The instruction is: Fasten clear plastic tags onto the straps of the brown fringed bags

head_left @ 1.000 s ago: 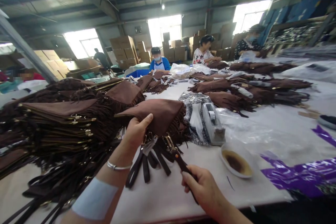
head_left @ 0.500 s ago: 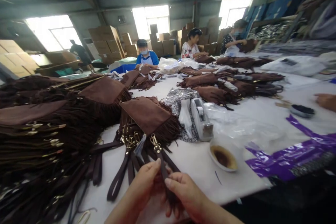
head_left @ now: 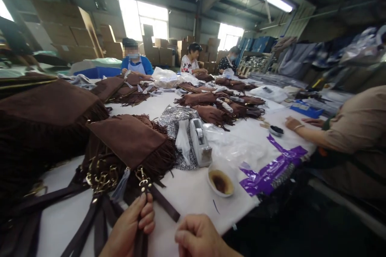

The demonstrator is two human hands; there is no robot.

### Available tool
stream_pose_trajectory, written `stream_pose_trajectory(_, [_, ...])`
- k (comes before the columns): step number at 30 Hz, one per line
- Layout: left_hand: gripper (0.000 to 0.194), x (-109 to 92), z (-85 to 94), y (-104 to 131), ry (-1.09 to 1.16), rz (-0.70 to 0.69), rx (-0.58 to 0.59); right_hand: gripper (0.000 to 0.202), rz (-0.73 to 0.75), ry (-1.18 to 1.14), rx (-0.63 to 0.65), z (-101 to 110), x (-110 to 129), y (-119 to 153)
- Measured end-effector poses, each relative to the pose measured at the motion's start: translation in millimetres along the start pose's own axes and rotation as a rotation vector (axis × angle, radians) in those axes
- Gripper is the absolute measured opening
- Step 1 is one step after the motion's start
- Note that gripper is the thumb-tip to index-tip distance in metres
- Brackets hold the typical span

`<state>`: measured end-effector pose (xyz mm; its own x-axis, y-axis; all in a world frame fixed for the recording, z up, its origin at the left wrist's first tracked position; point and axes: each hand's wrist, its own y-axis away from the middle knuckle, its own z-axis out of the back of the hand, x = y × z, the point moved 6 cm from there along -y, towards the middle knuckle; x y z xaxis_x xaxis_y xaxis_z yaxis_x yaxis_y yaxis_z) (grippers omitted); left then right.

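In my left hand a dark brown wrist strap is gripped between thumb and fingers, just below its gold clasp. The clasp hangs from the corner of a brown fringed suede pouch, which lies on top of a stack of similar pouches. My right hand is apart from the strap, over the table's near edge, with its fingers curled closed; whatever is inside them, if anything, is hidden. More straps with gold clasps spread out left of my left hand, and a clear plastic tag hangs between.
A bowl of brown liquid stands right of the stack, near a tape dispenser. A purple plastic bag lies by the table edge. More fringed pouches are piled at left. A co-worker's arm rests at right; others sit across.
The view has swung right, showing the co-worker at right. My right hand has let go of the strap and moved away to the right; my left hand now grips it near the clasp.
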<state>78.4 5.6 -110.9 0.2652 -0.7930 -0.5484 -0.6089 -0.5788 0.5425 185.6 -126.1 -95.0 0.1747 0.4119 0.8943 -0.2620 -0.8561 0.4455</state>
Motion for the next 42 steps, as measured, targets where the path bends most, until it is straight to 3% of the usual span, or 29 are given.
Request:
stream_pose_trajectory(4, [0.028, -0.4, -0.8, 0.6, -0.043, -0.025, 0.037, 0.034, 0.009, 0.183, -0.181, 20.1, 7.1, -4.0])
stream_pose_trajectory(7, [0.032, 0.4, -0.3, 2.0, -0.048, -0.032, 0.058, 0.045, 0.195, 0.604, -0.274, 27.2, 38.2, -14.7])
stream_pose_trajectory(10, [0.032, 0.8, 1.1, 1.7, -0.065, -0.037, 0.088, 0.024, 0.428, 1.055, -0.464, 30.1, 75.8, -34.7])
stream_pose_trajectory(12, [0.030, 0.8, 1.8, 0.6, -0.074, -0.035, 0.113, 0.022, 0.453, 1.218, -0.587, 33.5, 89.1, -56.6])
stream_pose_trajectory(14, [0.030, 1.1, 2.9, -0.5, -0.077, -0.021, 0.121, 0.034, 0.378, 1.295, -0.683, 39.8, 91.8, -81.5])
stream_pose_trajectory(17, [0.029, 0.5, 4.0, -0.4, -0.073, -0.005, 0.122, 0.019, 0.280, 1.324, -0.752, 49.3, 86.9, -108.1])
stream_pose_trajectory(19, [0.029, -0.6, 3.5, 0.8, -0.072, -0.003, 0.127, 0.015, 0.303, 1.324, -0.753, 52.8, 84.5, -112.2])
stream_pose_trajectory(22, [0.030, -2.8, 2.0, 4.0, -0.098, 0.004, 0.131, 0.017, 0.402, 1.304, -0.738, 52.8, 84.5, -95.7])
stream_pose_trajectory(25, [0.033, -5.6, -0.6, 7.9, -0.166, -0.006, 0.147, 0.013, 0.573, 1.223, -0.746, 38.6, 83.5, -57.0])
stream_pose_trajectory(28, [0.042, -6.2, -2.5, 11.2, -0.191, -0.015, 0.168, 0.012, 0.732, 1.169, -0.632, 5.7, 67.3, -18.8])
stream_pose_trajectory(33, [0.042, -3.2, -3.3, 13.2, -0.161, -0.038, 0.225, 0.015, 0.930, 1.249, -0.102, -50.2, 16.5, 14.3])
stream_pose_trajectory(36, [0.039, -2.5, 1.9, 14.2, -0.166, -0.055, 0.185, 0.016, 0.890, 1.292, 0.236, -56.2, -0.5, 25.6])
stream_pose_trajectory(38, [0.038, -3.3, 3.8, 16.3, -0.168, -0.077, 0.167, 0.017, 0.747, 1.179, 0.429, -50.7, 3.3, 32.7])
stream_pose_trajectory(40, [0.038, -4.3, 2.8, 19.1, -0.184, -0.112, 0.181, 0.017, 0.611, 1.005, 0.420, -41.1, 22.7, 35.1])
stream_pose_trajectory(42, [0.037, -4.6, -0.2, 21.3, -0.214, -0.154, 0.219, 0.019, 0.551, 0.861, 0.197, -30.2, 51.0, 27.8])
